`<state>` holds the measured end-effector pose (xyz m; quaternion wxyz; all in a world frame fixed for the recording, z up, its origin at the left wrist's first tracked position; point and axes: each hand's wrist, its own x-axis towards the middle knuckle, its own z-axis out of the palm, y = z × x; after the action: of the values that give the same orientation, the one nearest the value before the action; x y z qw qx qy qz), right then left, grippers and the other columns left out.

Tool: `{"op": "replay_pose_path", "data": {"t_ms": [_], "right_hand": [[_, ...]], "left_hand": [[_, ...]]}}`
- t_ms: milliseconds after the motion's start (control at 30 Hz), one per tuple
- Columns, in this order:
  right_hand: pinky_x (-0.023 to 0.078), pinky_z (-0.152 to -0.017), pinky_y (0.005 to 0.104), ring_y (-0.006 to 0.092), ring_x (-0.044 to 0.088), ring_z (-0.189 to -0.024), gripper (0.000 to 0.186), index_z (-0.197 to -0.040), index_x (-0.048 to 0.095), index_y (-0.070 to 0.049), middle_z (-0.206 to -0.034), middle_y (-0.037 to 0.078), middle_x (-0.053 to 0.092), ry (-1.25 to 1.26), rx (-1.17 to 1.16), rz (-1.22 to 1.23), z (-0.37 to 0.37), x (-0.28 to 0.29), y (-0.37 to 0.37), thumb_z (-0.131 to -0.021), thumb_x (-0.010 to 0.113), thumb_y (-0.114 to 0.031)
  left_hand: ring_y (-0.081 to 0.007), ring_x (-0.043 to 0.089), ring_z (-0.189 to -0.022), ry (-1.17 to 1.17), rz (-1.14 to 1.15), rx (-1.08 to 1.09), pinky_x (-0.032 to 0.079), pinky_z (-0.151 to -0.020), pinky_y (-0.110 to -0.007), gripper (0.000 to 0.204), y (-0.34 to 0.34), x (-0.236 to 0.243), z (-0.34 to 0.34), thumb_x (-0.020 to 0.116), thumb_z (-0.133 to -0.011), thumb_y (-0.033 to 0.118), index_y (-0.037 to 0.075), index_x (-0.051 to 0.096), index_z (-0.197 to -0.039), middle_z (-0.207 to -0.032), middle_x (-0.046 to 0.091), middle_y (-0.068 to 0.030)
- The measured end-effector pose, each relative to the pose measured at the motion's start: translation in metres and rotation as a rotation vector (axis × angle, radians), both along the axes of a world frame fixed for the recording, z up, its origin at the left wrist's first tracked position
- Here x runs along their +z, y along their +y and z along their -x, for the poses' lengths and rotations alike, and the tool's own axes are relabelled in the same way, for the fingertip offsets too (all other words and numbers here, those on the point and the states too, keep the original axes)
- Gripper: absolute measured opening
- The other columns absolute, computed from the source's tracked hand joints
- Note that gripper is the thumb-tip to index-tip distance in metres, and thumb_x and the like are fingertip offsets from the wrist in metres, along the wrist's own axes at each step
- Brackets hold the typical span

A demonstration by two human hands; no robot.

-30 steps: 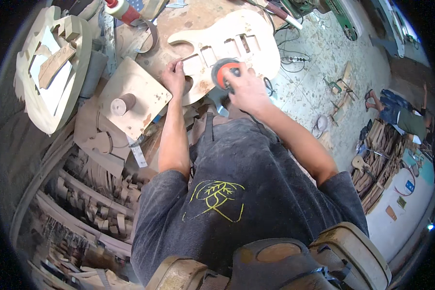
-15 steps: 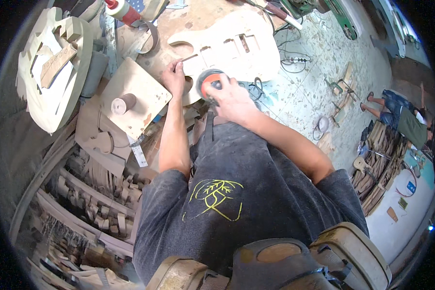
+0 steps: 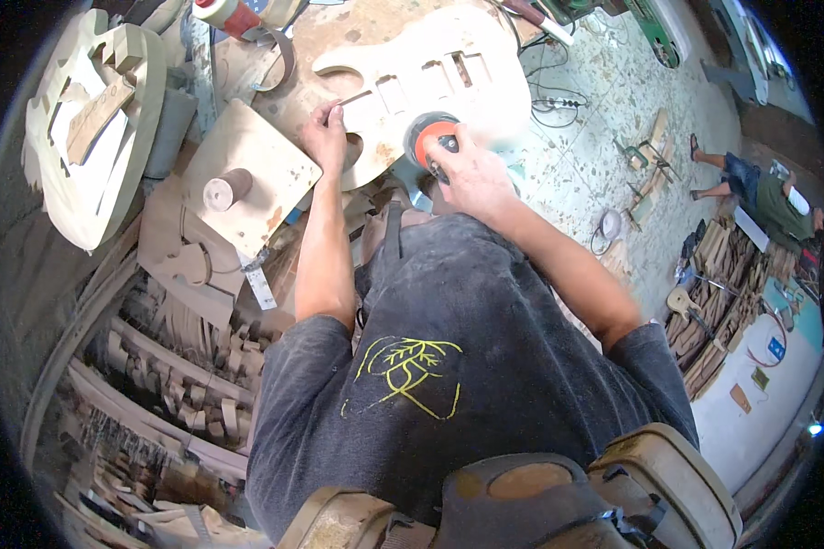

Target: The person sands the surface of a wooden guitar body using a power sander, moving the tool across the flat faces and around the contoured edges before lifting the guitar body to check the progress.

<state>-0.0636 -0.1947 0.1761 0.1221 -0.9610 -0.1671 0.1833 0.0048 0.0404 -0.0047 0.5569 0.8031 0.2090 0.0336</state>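
Observation:
A pale wooden electric guitar body (image 3: 412,78), with routed pockets on its upper face, lies on the workbench in front of me. My right hand (image 3: 476,178) is wrapped round an orange and black power sander (image 3: 433,142), whose pad rests on the body's near edge. With the fingers of my left hand (image 3: 326,142) I grip the body at its left side, near the neck pocket and beside a cutaway. The thumb lies on the top face; the other fingertips are partly hidden.
Left of my forearm, a pale board (image 3: 261,174) carries a sanding spindle (image 3: 227,189). Another guitar body (image 3: 101,197) stands at far left. A red-and-white bottle (image 3: 229,16) and a curved strip (image 3: 279,64) lie behind. A power strip (image 3: 558,102) sits right; a person (image 3: 778,197) is at far right.
My right hand has moved the sander rightward along the guitar body's near edge. The left hand keeps its hold. The person at far right has shifted position.

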Motion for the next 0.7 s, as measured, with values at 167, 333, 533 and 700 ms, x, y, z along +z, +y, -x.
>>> {"op": "replay_pose_path", "data": {"t_ms": [167,333,533,700], "right_hand": [[0.059,-0.083,0.0533,0.0474,0.059,-0.110,0.067,-0.135,0.053,-0.025,-0.125,0.023,0.049,-0.009,-0.092,-0.011,-0.003,0.005,-0.018,-0.075,0.078,-0.009],[0.060,-0.078,0.0518,0.0472,0.060,-0.106,0.064,-0.134,0.053,-0.023,-0.123,0.023,0.050,-0.039,-0.016,0.036,-0.005,0.004,-0.002,-0.076,0.078,-0.012],[0.060,-0.077,0.0515,0.0454,0.061,-0.106,0.062,-0.133,0.055,-0.023,-0.123,0.021,0.051,-0.003,-0.032,0.003,-0.005,0.008,-0.013,-0.076,0.077,-0.010],[0.059,-0.082,0.0526,0.0459,0.059,-0.110,0.064,-0.130,0.055,-0.025,-0.123,0.020,0.051,-0.019,-0.063,0.025,-0.011,0.015,-0.018,-0.073,0.077,-0.009]], "left_hand": [[-0.0165,0.073,-0.087,0.060,0.003,-0.011,0.055,-0.082,-0.033,0.022,0.001,0.004,0.001,0.071,-0.097,0.017,0.002,0.079,-0.112,-0.094,0.079,-0.0124],[-0.0171,0.073,-0.086,-0.006,-0.012,-0.011,0.055,-0.082,-0.033,0.023,0.002,0.000,0.001,0.070,-0.097,0.017,0.002,0.079,-0.112,-0.094,0.079,-0.0117],[-0.0172,0.073,-0.084,0.026,-0.003,-0.007,0.056,-0.081,-0.033,0.025,0.000,0.004,0.001,0.069,-0.098,0.017,0.000,0.078,-0.114,-0.094,0.079,-0.0131],[-0.0161,0.071,-0.082,-0.056,0.012,-0.005,0.056,-0.078,-0.033,0.024,0.001,-0.007,0.001,0.069,-0.098,0.016,0.001,0.078,-0.114,-0.093,0.079,-0.0107]]}}
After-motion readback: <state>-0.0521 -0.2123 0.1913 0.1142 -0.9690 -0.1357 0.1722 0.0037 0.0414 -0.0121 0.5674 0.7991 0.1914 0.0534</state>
